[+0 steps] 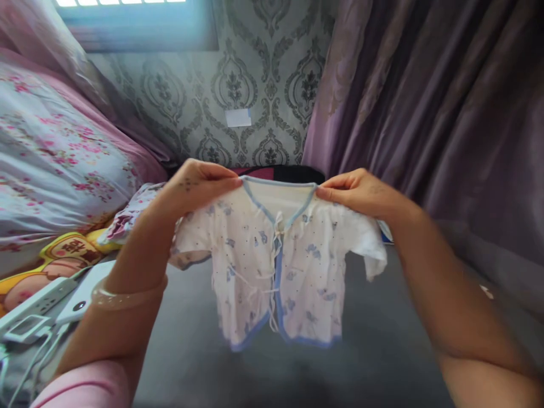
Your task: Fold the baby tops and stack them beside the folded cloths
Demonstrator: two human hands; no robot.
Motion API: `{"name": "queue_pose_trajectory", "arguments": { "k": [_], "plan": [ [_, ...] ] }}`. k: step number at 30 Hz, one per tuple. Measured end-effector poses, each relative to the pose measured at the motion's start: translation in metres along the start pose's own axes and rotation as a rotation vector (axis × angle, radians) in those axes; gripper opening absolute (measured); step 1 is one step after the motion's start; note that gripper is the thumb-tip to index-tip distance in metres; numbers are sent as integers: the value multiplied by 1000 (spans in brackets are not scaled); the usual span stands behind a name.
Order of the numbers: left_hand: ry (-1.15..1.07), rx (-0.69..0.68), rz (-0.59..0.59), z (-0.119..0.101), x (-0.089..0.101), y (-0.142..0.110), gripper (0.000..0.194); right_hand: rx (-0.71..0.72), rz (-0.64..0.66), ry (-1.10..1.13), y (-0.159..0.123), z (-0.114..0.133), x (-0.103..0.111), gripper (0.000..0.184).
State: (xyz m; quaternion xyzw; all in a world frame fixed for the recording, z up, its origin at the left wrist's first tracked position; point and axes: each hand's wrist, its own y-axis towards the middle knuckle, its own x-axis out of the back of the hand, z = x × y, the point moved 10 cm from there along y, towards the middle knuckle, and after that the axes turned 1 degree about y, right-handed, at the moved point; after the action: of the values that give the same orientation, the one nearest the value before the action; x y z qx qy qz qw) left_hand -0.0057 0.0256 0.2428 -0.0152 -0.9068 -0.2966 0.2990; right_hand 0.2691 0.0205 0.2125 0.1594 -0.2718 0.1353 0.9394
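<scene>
The left hand (199,186) and the right hand (363,192) are pinching the printed shirt (308,263) between closed fingertips beside its neckline; it is hanging spread above the grey surface (382,345); a holding-up step is seemingly underway, any next move needing even grip

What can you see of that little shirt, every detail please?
The little shirt is thin-looking white cloth with dots and bluish prints, blue edging at neck, front and hem, and pale front ties. It hangs upright over a grey surface, short sleeves drooping, pinched beside the neckline by the left hand and the right hand.
</scene>
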Motion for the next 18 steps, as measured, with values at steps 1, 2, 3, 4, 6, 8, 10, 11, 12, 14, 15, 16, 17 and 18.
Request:
{"name": "queue_pose_trajectory", "arguments": {
  "k": [1, 2, 3, 4, 6, 8, 10, 11, 12, 14, 15, 16, 17, 18],
  "plan": [
    [-29, 43, 94, 23, -21, 4, 38, -32, 37, 3, 7, -20, -9, 47],
    [-47, 97, 177, 49, -42, 5, 39, -63, 73, -7, 14, -42, -19, 48],
    [-55, 134, 240, 74, -64, 5, 41, -93, 101, -25, 20, -66, -29, 49],
    [-57, 157, 297, 98, -85, 3, 42, -115, 115, -48, 25, -91, -39, 49],
    [-24, 197, 377, 142, -126, -4, 43, -133, 137, -118, 34, -135, -60, 49],
    [32, 202, 432, 176, -159, -12, 44, -131, 148, -240, 39, -170, -78, 47],
    [116, 176, 449, 196, -182, -17, 44, -138, 141, -383, 41, -193, -90, 41],
    [160, 165, 451, 203, -189, -19, 44, -148, 135, -442, 41, -201, -93, 38],
    [205, 158, 452, 208, -195, -19, 43, -162, 130, -492, 42, -206, -96, 36],
    [293, 157, 461, 214, -201, -17, 42, -196, 128, -570, 43, -214, -98, 36],
    [337, 159, 473, 215, -204, -16, 41, -213, 133, -604, 43, -217, -99, 37],
    [381, 163, 487, 216, -206, -15, 40, -229, 141, -636, 44, -220, -100, 38],
    [423, 170, 501, 217, -207, -14, 39, -243, 146, -669, 46, -223, -101, 39],
    [461, 175, 513, 217, -209, -13, 38, -255, 151, -699, 48, -226, -101, 39]
  ]
}}
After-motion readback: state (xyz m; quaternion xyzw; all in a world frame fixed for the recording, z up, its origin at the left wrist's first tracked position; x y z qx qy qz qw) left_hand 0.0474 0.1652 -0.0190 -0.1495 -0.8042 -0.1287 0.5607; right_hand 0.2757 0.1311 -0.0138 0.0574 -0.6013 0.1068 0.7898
